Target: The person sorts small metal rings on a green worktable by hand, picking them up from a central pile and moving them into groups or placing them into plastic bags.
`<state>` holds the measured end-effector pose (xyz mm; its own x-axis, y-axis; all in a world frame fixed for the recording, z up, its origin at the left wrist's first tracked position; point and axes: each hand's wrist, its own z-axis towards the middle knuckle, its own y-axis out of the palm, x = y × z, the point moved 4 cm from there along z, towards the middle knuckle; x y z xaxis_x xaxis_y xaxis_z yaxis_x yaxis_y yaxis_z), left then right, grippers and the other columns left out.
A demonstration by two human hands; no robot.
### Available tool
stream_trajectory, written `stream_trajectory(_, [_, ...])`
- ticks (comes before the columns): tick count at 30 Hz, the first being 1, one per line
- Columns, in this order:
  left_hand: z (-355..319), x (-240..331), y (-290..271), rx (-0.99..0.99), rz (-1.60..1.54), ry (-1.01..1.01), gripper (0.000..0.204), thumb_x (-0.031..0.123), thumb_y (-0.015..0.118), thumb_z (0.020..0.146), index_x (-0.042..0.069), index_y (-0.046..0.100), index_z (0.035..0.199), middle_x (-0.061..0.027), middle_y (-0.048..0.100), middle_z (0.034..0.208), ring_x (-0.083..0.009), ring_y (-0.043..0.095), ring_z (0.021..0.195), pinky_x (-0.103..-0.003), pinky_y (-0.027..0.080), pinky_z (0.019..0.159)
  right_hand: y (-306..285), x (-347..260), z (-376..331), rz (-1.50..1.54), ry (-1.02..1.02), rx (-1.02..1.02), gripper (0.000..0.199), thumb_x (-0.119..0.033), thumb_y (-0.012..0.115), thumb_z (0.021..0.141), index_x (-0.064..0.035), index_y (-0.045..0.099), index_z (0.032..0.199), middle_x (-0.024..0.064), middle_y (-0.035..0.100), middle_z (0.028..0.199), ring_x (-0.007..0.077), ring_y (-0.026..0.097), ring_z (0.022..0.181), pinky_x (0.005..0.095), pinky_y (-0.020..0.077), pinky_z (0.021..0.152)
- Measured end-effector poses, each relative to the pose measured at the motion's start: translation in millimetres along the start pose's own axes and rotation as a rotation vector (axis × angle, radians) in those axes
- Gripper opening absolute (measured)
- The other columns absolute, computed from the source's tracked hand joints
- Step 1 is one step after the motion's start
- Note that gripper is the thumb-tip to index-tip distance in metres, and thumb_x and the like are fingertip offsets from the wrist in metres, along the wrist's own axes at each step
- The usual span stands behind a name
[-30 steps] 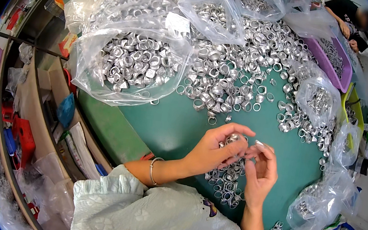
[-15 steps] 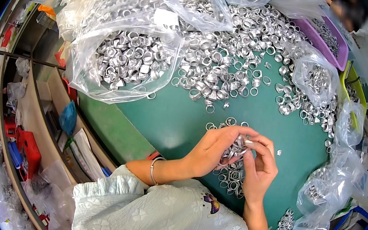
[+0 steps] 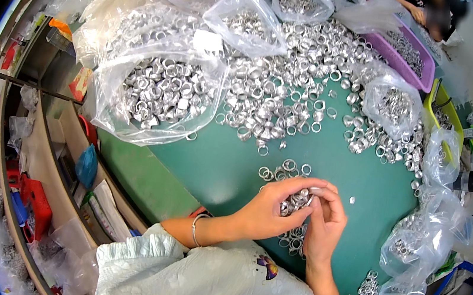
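Note:
A cluster of silver metal rings (image 3: 296,202) rests in my left hand (image 3: 266,214), whose fingers and thumb curl around it. My right hand (image 3: 327,224) meets it from the right. Its fingertips are pressed together at the edge of the handful, on what looks like one ring, partly hidden by the fingers. Several loose rings (image 3: 286,169) lie on the green tabletop (image 3: 215,171) just beyond my hands. More rings (image 3: 294,240) show below them, partly covered by my hands.
A large heap of rings (image 3: 266,101) spreads across the far side. An open clear bag (image 3: 215,106) of rings stands at far left. Purple (image 3: 403,62) and green (image 3: 442,109) baskets and more bags (image 3: 409,242) line the right. Another person's arm (image 3: 413,9) shows at top right.
My hands have come closer together, and my left thumb now reaches across under the rings toward my right fingers. The whole view has shifted slightly, so the table appears lower.

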<state>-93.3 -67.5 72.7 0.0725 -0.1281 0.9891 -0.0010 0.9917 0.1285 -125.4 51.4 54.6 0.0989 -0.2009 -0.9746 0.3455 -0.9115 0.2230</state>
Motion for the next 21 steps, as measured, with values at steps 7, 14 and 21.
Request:
stream_trajectory(7, [9.3, -44.9, -4.4, 0.07, -0.905, -0.478, 0.031, 0.006, 0.047, 0.083, 0.0, 0.049, 0.113, -0.006, 0.052, 0.091, -0.0064, 0.048, 0.065, -0.014, 0.03, 0.04, -13.7, 12.2, -3.7, 0.014, 0.116, 0.097, 0.022, -0.001, 0.05, 0.085, 0.0022, 0.049, 0.107, 0.0068, 0.054, 0.099, 0.0123, 0.053, 0.09, 0.024, 0.0416, 0.079])
stream_trajectory(14, [66.1, -87.3, -53.0, 0.373, -1.065, -0.579, 0.023, 0.011, 0.05, 0.085, 0.0, 0.05, 0.106, -0.0093, 0.054, 0.094, -0.0102, 0.053, 0.072, -0.018, 0.042, 0.046, -35.1, 24.3, -11.9, 0.004, 0.179, 0.12, 0.014, -0.004, 0.051, 0.085, 0.0023, 0.054, 0.098, 0.0065, 0.057, 0.083, 0.0115, 0.053, 0.075, 0.0241, 0.0419, 0.07])
stream_trajectory(21, [266.0, -60.4, -141.4, 0.617, -1.345, -0.225, 0.008, 0.008, 0.041, 0.081, 0.001, 0.044, 0.083, -0.0114, 0.048, 0.075, -0.0215, 0.053, 0.058, -0.028, 0.05, 0.049, -45.4, 32.8, -7.7, -0.013, 0.227, 0.08, 0.011, -0.003, 0.052, 0.085, 0.0022, 0.056, 0.093, 0.0061, 0.058, 0.078, 0.0113, 0.054, 0.07, 0.023, 0.043, 0.067])
